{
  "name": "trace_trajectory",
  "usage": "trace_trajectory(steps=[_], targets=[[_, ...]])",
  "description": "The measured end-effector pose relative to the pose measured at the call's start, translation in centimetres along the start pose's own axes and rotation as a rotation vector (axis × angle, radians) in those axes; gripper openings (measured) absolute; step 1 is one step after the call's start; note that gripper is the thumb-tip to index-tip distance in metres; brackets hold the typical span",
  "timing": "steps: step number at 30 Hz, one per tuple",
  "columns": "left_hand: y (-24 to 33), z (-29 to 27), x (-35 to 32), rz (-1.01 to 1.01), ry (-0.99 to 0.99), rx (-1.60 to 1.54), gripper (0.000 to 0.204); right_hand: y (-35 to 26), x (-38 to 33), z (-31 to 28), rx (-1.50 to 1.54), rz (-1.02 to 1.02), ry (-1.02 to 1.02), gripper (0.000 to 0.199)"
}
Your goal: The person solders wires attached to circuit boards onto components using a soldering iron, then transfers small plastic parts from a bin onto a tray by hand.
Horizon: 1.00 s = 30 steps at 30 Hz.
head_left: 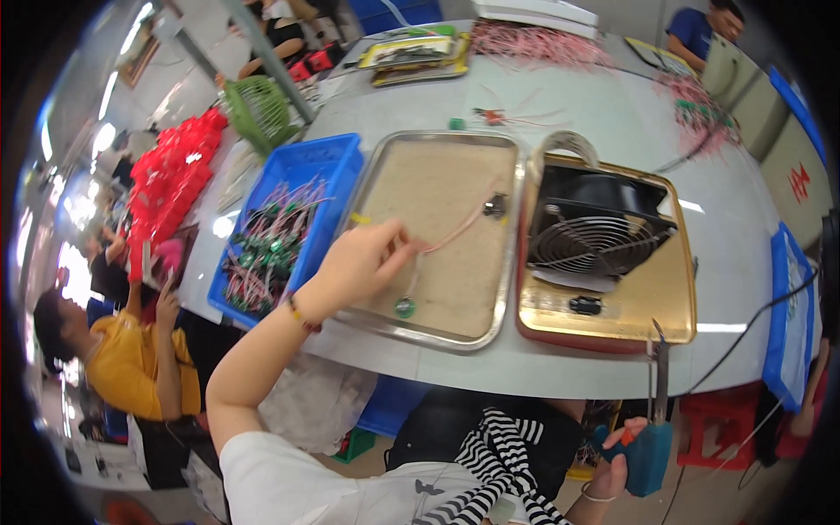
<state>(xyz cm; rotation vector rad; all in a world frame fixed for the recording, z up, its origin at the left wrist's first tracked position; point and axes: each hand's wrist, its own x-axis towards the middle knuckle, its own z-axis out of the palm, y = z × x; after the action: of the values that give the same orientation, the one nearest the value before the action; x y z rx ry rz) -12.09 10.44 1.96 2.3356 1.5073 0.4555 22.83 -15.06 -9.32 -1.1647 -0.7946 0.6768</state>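
My left hand (372, 258) is over a metal-rimmed tray (514, 262), its thumb and fingers pinched on thin pink and white wires (459, 229). One end of the wires runs to a small black part (495, 206) in the tray's upper right. A small round green circuit board (404, 307) lies below my fingers, joined to a pale wire. Off the table's near edge, my right hand (608, 464) is wrapped round a teal soldering gun (647, 459). The metal tip of the gun points up toward the golden tray (542, 325).
A blue bin (352, 162) of wired green boards stands left of the tray. In the golden tray sits a black fan (604, 236) with a wire guard. Bundles of pink wires (534, 44) lie at the back. A person in yellow (131, 367) is at the left.
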Motion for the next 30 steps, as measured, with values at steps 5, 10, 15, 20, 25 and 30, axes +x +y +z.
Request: trace_trajectory(steps=[5, 10, 15, 20, 25, 30], targets=[[-5.1, 2.3, 2.2, 0.367, -0.191, -0.239, 0.034, -1.5, -0.5, -0.4, 0.030, -0.179, -0.107, 0.039], [-4.6, 2.7, 3.2, 0.393, -0.192, -0.160, 0.018, 2.1, 2.8, -0.5, 0.073, -0.392, -0.199, 0.030], [-4.0, 1.5, 1.1, 0.471, -0.121, -0.110, 0.010, 1.6, 2.7, 0.6, 0.066, -0.388, -0.153, 0.029], [-2.4, 1.7, 0.6, 0.437, 0.090, -0.197, 0.010, 1.2, 2.4, 2.5, 0.053, -0.381, -0.073, 0.027], [0.0, 1.0, -0.2, 0.240, 0.139, -0.493, 0.010, 0.0, 1.7, 3.7, 0.024, -0.374, 0.013, 0.025], [0.6, 1.7, 0.1, 0.163, 0.311, -0.828, 0.012, -0.7, 1.3, 4.5, -0.008, -0.359, 0.103, 0.024]])
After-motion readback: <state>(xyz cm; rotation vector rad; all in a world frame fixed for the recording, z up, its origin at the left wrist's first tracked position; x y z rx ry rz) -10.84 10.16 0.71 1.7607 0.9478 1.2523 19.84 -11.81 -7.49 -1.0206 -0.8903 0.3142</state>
